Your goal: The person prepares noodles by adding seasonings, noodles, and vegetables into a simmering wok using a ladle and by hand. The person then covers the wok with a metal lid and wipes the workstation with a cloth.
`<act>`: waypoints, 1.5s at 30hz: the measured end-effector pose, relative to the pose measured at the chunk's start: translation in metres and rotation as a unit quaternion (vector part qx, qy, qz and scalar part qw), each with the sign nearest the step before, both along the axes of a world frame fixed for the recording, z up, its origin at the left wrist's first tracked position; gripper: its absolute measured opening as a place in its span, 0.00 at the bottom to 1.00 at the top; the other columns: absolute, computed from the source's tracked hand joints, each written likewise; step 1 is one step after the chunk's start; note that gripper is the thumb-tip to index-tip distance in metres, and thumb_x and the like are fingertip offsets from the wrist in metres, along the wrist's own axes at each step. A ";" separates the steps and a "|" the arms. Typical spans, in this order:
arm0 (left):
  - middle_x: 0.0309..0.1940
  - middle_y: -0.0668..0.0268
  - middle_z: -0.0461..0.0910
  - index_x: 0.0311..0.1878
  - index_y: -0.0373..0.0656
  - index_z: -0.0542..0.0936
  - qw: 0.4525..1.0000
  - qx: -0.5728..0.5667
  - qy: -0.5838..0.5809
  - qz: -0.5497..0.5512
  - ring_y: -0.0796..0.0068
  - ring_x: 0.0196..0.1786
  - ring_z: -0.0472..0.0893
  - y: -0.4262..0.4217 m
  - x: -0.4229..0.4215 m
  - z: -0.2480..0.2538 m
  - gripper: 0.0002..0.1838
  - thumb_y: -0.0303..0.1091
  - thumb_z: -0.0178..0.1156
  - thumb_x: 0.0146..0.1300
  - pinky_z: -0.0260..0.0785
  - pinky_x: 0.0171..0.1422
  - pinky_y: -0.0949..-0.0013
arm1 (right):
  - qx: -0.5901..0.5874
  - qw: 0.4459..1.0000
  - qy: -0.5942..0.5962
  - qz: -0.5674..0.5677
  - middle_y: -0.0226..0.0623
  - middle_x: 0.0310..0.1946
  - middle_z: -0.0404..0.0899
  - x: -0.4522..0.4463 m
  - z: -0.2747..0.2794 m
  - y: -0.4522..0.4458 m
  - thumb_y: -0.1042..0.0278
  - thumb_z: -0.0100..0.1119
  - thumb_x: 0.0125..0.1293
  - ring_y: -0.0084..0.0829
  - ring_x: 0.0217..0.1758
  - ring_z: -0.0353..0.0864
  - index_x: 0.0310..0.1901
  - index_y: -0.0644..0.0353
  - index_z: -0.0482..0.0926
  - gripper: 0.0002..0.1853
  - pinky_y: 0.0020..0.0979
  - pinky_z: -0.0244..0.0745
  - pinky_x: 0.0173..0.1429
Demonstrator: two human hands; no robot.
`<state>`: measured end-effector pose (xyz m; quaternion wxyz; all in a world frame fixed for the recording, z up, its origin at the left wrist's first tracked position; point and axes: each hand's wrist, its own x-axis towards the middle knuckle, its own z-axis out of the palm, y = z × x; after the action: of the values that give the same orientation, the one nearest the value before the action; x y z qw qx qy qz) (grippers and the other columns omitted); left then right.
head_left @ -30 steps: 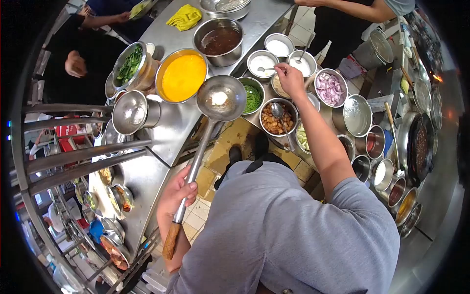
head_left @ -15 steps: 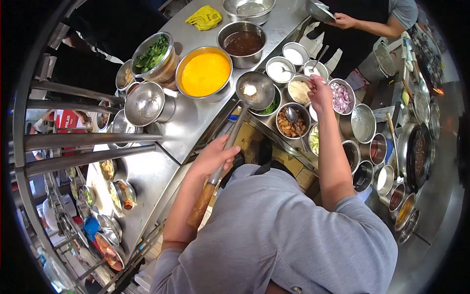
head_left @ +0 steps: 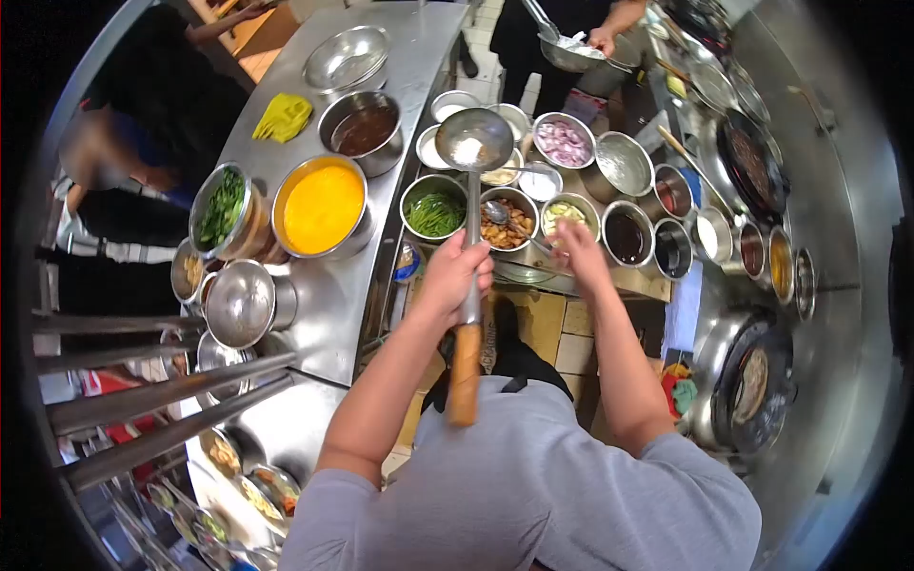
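Observation:
My left hand is wrapped round the metal shaft of a long ladle with a wooden handle end. A small heap of white powder lies in the ladle's bowl, above the white-filled bowls. Over the front edge of a bowl of pale green pieces is my right hand, its fingers blurred and bent; whether they hold anything cannot be made out. Left of it stand a bowl of browned chunks with a spoon and a bowl of chopped greens.
A pot of yellow liquid, a pot of brown liquid and a yellow cloth stand on the left steel table. Chopped onions and sauce pots are at the right. A co-worker's hand holds a metal bowl at the top.
The ladle has moved right and is now held more upright. My right hand has come back from the white bowls to the pale green pieces. The view has turned, and more of the right stove shows.

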<state>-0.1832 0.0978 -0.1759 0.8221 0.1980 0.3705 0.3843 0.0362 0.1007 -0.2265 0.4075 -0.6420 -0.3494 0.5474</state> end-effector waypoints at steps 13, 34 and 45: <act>0.23 0.69 0.72 0.49 0.39 0.71 0.896 0.229 0.092 -0.369 0.81 0.26 0.72 -0.129 0.133 -0.066 0.18 0.43 0.45 0.65 0.66 0.31 0.76 | 0.075 0.795 0.596 -0.085 0.28 0.23 0.63 0.066 0.082 -0.326 0.71 0.47 0.62 0.13 0.13 0.56 0.58 0.50 0.58 0.23 0.16 0.53 0.14; 0.19 0.67 0.70 0.37 0.47 0.72 0.823 -0.077 0.327 -0.457 0.76 0.18 0.69 -0.176 0.016 -0.307 0.07 0.36 0.47 0.59 0.56 0.19 0.75 | 0.155 0.777 0.241 -0.560 0.40 0.24 0.71 0.305 0.014 -0.516 0.67 0.44 0.62 0.29 0.18 0.71 0.48 0.66 0.64 0.15 0.28 0.69 0.21; 0.22 0.69 0.71 0.43 0.45 0.69 0.809 0.089 0.330 -0.478 0.79 0.18 0.69 -0.119 0.201 -0.291 0.10 0.37 0.52 0.61 0.58 0.17 0.76 | 0.263 0.543 0.588 -0.538 0.27 0.19 0.64 0.323 0.084 -0.491 0.69 0.44 0.62 0.16 0.14 0.59 0.34 0.62 0.63 0.06 0.16 0.56 0.14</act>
<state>0.0179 -0.0210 -0.4670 0.7090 0.5377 0.4418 -0.1144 0.3595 -0.3899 -0.1428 0.8904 -0.1074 0.2517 0.3639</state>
